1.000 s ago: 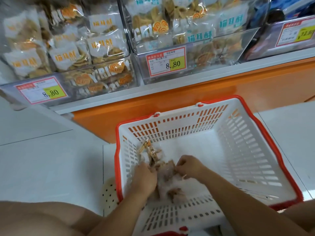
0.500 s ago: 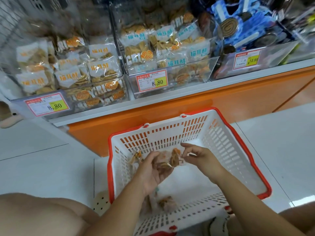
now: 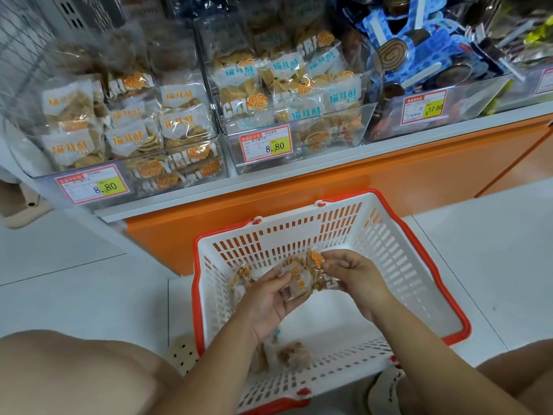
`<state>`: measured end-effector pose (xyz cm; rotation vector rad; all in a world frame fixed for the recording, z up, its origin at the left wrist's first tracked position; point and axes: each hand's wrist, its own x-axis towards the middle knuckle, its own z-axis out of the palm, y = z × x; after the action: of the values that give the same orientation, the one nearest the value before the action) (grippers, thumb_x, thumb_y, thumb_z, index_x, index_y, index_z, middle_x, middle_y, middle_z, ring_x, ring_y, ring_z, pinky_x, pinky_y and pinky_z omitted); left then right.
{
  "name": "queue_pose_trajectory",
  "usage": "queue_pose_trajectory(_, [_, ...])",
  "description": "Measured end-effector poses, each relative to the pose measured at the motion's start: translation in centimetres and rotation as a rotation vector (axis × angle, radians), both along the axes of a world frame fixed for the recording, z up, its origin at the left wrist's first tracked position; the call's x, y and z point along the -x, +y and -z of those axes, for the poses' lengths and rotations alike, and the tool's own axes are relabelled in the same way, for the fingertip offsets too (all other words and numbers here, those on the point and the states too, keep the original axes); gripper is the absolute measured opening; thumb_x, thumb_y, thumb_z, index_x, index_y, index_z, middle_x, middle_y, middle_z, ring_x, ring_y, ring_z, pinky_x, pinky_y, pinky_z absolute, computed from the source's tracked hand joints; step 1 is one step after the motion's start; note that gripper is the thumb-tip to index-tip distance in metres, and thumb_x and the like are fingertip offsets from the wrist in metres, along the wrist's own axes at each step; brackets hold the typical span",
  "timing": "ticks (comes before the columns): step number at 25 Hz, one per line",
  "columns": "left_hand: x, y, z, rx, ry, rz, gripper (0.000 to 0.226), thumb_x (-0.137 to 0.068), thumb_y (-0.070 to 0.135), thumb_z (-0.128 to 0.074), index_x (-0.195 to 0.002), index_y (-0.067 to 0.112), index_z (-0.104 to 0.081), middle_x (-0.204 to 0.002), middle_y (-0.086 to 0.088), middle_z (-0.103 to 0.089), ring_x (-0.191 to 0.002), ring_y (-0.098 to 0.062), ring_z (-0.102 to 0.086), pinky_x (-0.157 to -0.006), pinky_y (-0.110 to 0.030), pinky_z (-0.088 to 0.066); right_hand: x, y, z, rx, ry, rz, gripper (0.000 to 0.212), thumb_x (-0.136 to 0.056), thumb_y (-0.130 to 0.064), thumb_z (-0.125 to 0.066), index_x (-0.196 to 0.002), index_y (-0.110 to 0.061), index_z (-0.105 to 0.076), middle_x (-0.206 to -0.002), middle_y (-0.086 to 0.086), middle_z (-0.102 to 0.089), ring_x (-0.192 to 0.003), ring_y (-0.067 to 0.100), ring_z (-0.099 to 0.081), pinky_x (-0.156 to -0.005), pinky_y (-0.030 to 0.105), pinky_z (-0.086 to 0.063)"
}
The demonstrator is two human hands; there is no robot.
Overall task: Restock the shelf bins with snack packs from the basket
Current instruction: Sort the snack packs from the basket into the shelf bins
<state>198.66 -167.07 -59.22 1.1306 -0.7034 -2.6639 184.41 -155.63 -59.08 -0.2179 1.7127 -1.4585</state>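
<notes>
— Where is the snack pack (image 3: 299, 280)?
— Over the middle of the basket (image 3: 299, 232), lifted clear of its floor, between both hands.
— How does the left hand (image 3: 266, 301) take it?
— Palm up beneath the pack, with the fingers curled round its left end.
— And the right hand (image 3: 353, 280)?
— It pinches the pack's right edge, thumb and fingertips closed on the wrapper beside the orange swirl print.
— Anything more in the basket?
— A second pack (image 3: 293, 354) lies on the floor close to the basket's near wall. A third pack (image 3: 241, 275) shows by the basket's left wall, just beside the left hand; I can't tell whether that hand holds it.
— The bins?
— Beyond the basket's far wall and higher, on the shelf (image 3: 299, 172). The orange-label bin (image 3: 167, 172) stands off to the left and the blue-label bin (image 3: 329, 136) straight beyond. Both are heaped with packs.
</notes>
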Motion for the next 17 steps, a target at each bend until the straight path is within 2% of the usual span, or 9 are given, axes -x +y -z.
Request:
queue_pose_trajectory(4, [-0.2, -0.1, -0.5, 0.086, -0.016, 0.037, 0.041, -0.087, 0.006, -0.064, -0.127, 0.014, -0.058, -0.12, -0.015, -0.068, -0.109, -0.032, -0.067, -0.086, -0.044, -0.058, -0.3, -0.2, -0.6, 0.059, -0.03, 0.032, 0.033, -0.09, 0.001, -0.062, -0.117, -0.017, -0.064, -0.095, 0.013, -0.072, -0.093, 0.03, -0.071, -0.071, 0.038, -0.057])
queue_pose_trajectory(7, [-0.5, -0.1, -1.1, 0.263, -0.087, 0.073, 0.047, -0.081, 0.007, -0.072, -0.125, 0.018, -0.058, -0.118, -0.008, -0.07, -0.105, -0.028, -0.069, -0.089, -0.043, -0.057, -0.4, -0.3, -1.1, 0.072, -0.086, -0.027, 0.046, -0.092, 0.001, -0.057, -0.124, -0.033, -0.058, -0.106, 0.013, -0.067, -0.099, 0.028, -0.068, -0.073, 0.037, -0.059])
queue_pose_trajectory(10, [-1.0, -1.2, -2.5, 0.5, -0.179, 0.143, 0.04, -0.083, 0.013, -0.074, -0.116, 0.03, -0.061, -0.125, 0.006, -0.063, -0.11, -0.023, -0.066, -0.092, -0.042, -0.056, -0.9, -0.8, -2.3, 0.011, 0.008, -0.166, 0.033, -0.094, -0.016, -0.059, -0.122, -0.033, -0.062, -0.119, 0.001, -0.062, -0.109, 0.021, -0.062, -0.083, 0.038, -0.059])
queue_pose_trajectory(13, [-1.7, -2.8, -4.2, 0.7, -0.228, 0.225, 0.034, -0.086, 0.013, -0.072, -0.112, 0.034, -0.065, -0.125, 0.005, -0.062, -0.106, -0.018, -0.066, -0.087, -0.036, -0.058, -1.3, -1.5, -3.8, -0.033, 0.168, -0.218, 0.024, -0.088, -0.023, -0.069, -0.111, -0.028, -0.07, -0.106, -0.006, -0.072, -0.1, 0.013, -0.066, -0.078, 0.027, -0.054])
queue_pose_trajectory(17, [-2.8, -4.0, -6.9, 0.851, -0.222, 0.221, 0.037, -0.088, 0.012, -0.071, -0.114, 0.037, -0.065, -0.121, 0.007, -0.066, -0.099, -0.011, -0.069, -0.08, -0.03, -0.06, -2.2, -2.6, -6.0, -0.002, 0.222, -0.268, 0.015, -0.089, -0.017, -0.068, -0.1, -0.024, -0.073, -0.094, -0.01, -0.076, -0.092, 0.012, -0.07, -0.083, 0.031, -0.055])
